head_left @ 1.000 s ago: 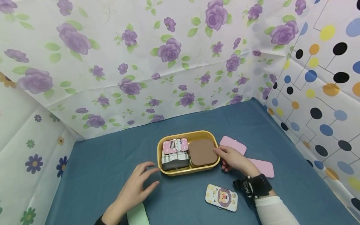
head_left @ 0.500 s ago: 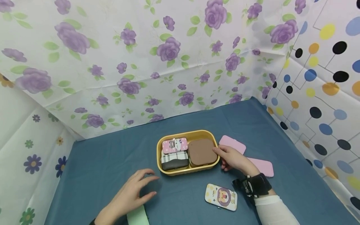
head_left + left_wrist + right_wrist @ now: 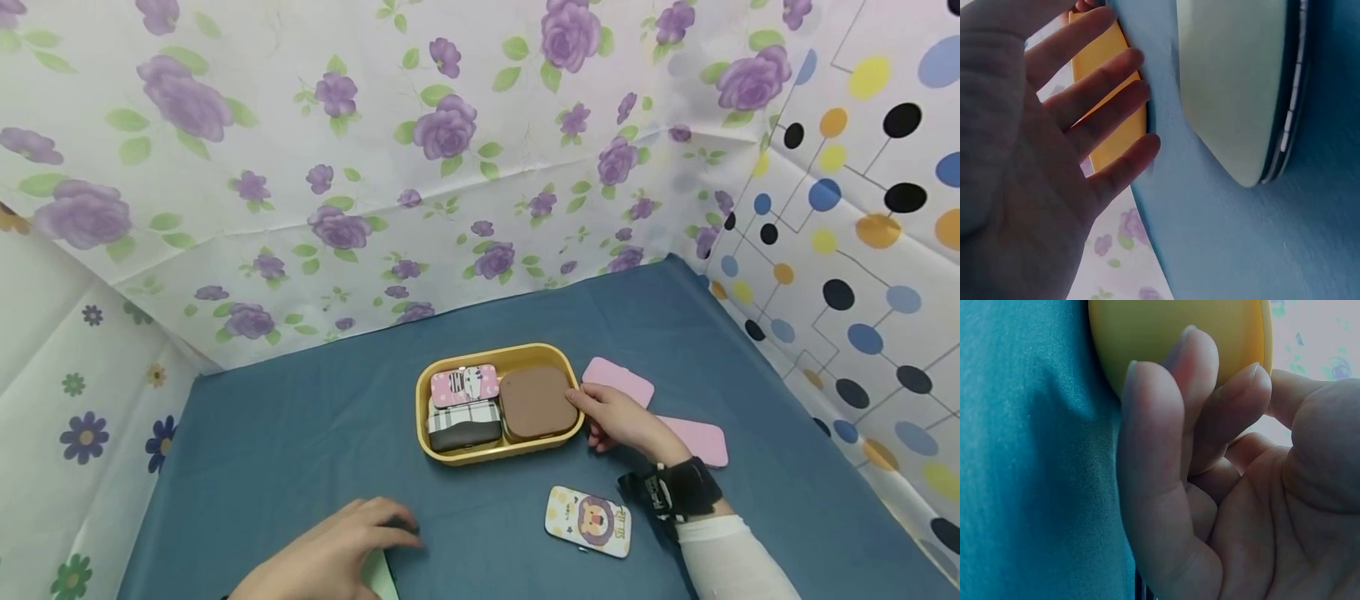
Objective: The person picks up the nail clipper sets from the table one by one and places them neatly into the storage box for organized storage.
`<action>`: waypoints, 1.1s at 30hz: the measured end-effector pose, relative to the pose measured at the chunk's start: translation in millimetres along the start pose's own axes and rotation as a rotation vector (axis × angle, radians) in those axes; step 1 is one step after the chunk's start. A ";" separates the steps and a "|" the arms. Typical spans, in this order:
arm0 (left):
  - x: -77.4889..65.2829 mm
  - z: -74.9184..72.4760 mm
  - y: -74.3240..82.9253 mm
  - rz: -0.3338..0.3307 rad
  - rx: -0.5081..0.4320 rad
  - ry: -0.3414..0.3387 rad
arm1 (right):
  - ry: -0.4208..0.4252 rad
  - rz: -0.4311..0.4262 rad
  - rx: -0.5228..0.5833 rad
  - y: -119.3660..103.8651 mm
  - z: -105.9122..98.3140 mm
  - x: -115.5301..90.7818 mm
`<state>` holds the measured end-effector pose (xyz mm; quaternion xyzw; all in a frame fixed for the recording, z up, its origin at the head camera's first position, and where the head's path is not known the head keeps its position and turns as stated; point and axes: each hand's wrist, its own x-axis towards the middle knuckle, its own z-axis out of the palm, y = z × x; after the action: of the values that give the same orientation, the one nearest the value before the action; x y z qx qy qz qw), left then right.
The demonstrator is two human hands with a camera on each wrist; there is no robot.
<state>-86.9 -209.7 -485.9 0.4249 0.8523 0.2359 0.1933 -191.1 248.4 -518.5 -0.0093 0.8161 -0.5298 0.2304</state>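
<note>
My right hand (image 3: pixel 626 421) pinches the right end of a yellow oval bin (image 3: pixel 480 457), thumb over the rim and curled fingers against the outer wall in the right wrist view. Inside the bin lie a brown square case (image 3: pixel 536 404), a small pink cartoon tin (image 3: pixel 465 386) and a black-and-plaid case (image 3: pixel 465 427). My left hand (image 3: pixel 337 546) hovers at the front over a mint green case (image 3: pixel 1235 81), partly covering it in the head view. Its fingers spread loosely in the left wrist view, with the case apart from them.
A white tin with a lion picture (image 3: pixel 588 522) lies in front of the bin. Two pink cases (image 3: pixel 618 381) lie right of it, the nearer one partly behind my right forearm. Patterned cloth walls (image 3: pixel 450 208) border the blue tabletop (image 3: pixel 300 417).
My left hand has moved away from the bin's left end, toward the front edge and over the mint green case. The right hand keeps its hold on the rim.
</note>
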 end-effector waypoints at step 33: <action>-25.3 19.8 -12.0 -0.001 0.162 -0.009 | 0.003 -0.005 0.013 -0.4 1.4 0.0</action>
<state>-69.7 -232.0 -505.7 0.4397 0.8679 0.1643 0.1623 -190.6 247.0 -518.6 -0.0091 0.8130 -0.5356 0.2281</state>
